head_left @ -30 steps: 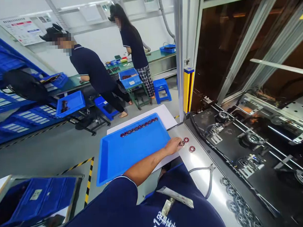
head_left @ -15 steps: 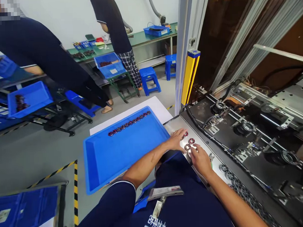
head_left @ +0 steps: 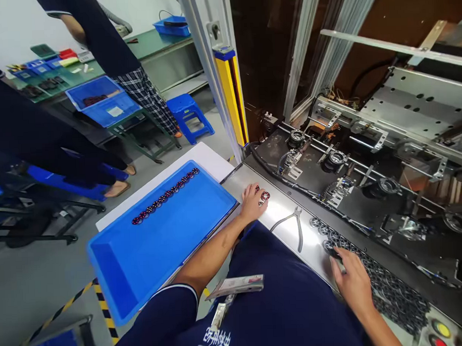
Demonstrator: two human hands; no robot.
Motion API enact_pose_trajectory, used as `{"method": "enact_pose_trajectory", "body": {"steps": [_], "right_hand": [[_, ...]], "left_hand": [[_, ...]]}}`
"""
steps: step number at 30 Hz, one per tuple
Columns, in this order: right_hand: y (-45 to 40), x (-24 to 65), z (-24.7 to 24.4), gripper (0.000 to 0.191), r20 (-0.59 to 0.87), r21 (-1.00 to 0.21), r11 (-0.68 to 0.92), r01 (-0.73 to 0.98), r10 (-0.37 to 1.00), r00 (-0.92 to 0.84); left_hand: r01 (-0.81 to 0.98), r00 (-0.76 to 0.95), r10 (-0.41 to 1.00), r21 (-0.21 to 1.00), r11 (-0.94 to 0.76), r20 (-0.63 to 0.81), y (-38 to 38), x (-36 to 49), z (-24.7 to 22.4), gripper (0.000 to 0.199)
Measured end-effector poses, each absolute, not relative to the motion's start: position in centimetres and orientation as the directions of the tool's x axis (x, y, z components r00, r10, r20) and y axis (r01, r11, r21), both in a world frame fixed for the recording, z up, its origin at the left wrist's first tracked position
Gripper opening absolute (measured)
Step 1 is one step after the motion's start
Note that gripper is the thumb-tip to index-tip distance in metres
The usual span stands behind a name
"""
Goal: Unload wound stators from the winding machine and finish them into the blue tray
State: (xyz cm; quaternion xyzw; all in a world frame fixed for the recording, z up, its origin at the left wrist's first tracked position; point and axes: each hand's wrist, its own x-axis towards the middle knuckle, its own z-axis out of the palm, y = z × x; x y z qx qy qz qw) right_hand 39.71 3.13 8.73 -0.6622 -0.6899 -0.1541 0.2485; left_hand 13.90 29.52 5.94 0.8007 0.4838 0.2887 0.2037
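On the metal ledge (head_left: 247, 175), my left hand (head_left: 252, 205) is curled over a few small round parts with red and black spokes. One of these red-and-black round parts (head_left: 265, 195) shows at its fingertips; the palm hides some of the others. Farther right, my right hand (head_left: 352, 277) has thumb and forefinger closed on a black round part (head_left: 336, 253) at the edge of a mass of similar black round parts (head_left: 386, 281). Between the hands lie cutting pliers (head_left: 298, 226), handles spread. To the left, a blue tray (head_left: 169, 246) holds a row of red-and-black round parts (head_left: 165, 196).
Beyond the ledge stands a machine bed (head_left: 279, 153) with rods and clamps. A yellow sensor bar (head_left: 231, 95) is fixed to the frame post. Push buttons (head_left: 441, 329) sit at lower right. Two people work at a green bench (head_left: 151, 47) behind a blue stool (head_left: 189, 116).
My right hand has left the red-and-black parts and moved right to the black parts, uncovering the pliers. My left hand has stayed by the red-and-black parts, fingers drawn in. The view has turned right.
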Motion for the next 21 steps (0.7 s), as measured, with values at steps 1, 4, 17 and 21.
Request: {"method": "enact_pose_trajectory", "body": {"steps": [1,4,17,21], "right_hand": [[3.1,39.9,8.4,0.023,0.535,-0.102,0.050,0.994,0.845,0.013],[3.1,40.1,7.4,0.026,0.492,-0.057,-0.025,0.998,0.869,0.049],[4.0,40.7,7.2,0.020,0.386,-0.010,0.088,0.996,0.919,-0.078],[5.0,40.8,8.0,0.009,0.408,-0.006,0.160,0.987,0.902,-0.144]], "left_hand": [[0.659,0.343,0.896,0.607,-0.444,0.283,29.3,13.7,6.0,0.045],[0.651,0.270,0.894,0.616,-0.443,0.358,27.7,12.7,6.7,0.066],[0.293,0.361,0.864,0.836,-0.463,0.352,20.3,12.2,12.3,0.071],[0.142,0.457,0.888,0.982,-0.125,0.047,20.0,13.0,13.9,0.062]]}}
